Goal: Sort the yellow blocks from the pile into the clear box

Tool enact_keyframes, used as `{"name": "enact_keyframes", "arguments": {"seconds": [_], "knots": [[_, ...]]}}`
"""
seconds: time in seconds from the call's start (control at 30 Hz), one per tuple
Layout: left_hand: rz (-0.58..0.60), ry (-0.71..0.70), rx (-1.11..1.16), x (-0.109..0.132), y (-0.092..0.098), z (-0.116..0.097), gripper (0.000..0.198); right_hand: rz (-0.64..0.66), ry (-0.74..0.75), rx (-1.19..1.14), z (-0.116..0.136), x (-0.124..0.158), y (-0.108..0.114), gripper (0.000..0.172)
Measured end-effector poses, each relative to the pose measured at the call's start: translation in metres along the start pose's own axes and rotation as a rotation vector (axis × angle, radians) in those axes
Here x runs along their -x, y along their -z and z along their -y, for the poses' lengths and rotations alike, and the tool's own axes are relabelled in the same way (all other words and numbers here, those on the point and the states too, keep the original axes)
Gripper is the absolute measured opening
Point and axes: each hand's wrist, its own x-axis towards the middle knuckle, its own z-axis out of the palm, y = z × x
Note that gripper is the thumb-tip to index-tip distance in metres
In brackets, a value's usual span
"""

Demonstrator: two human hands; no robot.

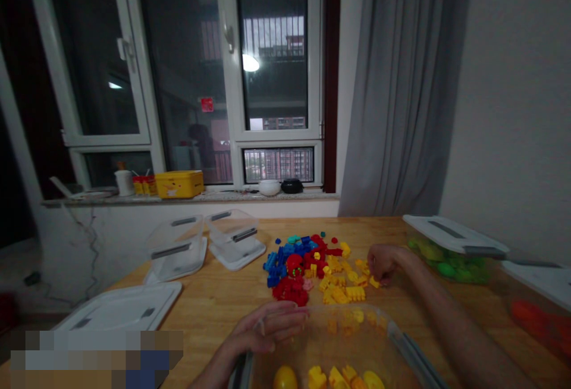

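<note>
A heap of toy building blocks lies on the wooden table [209, 303], sorted roughly into blue blocks [279, 258], red blocks [292, 285] and yellow blocks [341, 288]. My right hand [382, 263] reaches to the right edge of the yellow group, fingers pinched on a yellow block. My left hand [267, 326] rests on the near-left rim of a clear plastic bin [392, 335], fingers curled over the edge. Inside that bin lie a few yellow pieces [330, 377].
Two upturned clear bins [176, 246] [234, 235] stand at the left on their lids. A white lid [120, 308] lies nearer. A lidded bin with green pieces [450, 252] and another with red pieces [542, 320] stand right. The windowsill holds a yellow box [178, 184].
</note>
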Motion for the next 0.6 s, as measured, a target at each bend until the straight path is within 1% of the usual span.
{"name": "enact_keyframes", "arguments": {"seconds": [0.1,0.2,0.33,0.5,0.6], "knots": [[0.01,-0.011,0.006,0.0,-0.002,-0.001,0.073,-0.019,-0.051,0.068,0.003,0.005,0.003,0.016],[0.029,-0.018,-0.001,0.002,-0.004,-0.003,0.074,-0.053,-0.04,0.083,0.006,0.008,0.006,0.014],[0.017,-0.008,-0.022,0.005,-0.002,-0.003,0.078,-0.085,-0.035,0.07,0.007,0.004,0.006,0.015],[0.031,0.011,-0.025,0.004,0.005,0.001,0.071,-0.085,-0.118,0.02,-0.004,-0.001,-0.001,0.017],[0.034,-0.004,-0.043,0.004,0.004,0.0,0.077,-0.108,-0.15,0.002,-0.013,0.001,-0.004,0.017]]}}
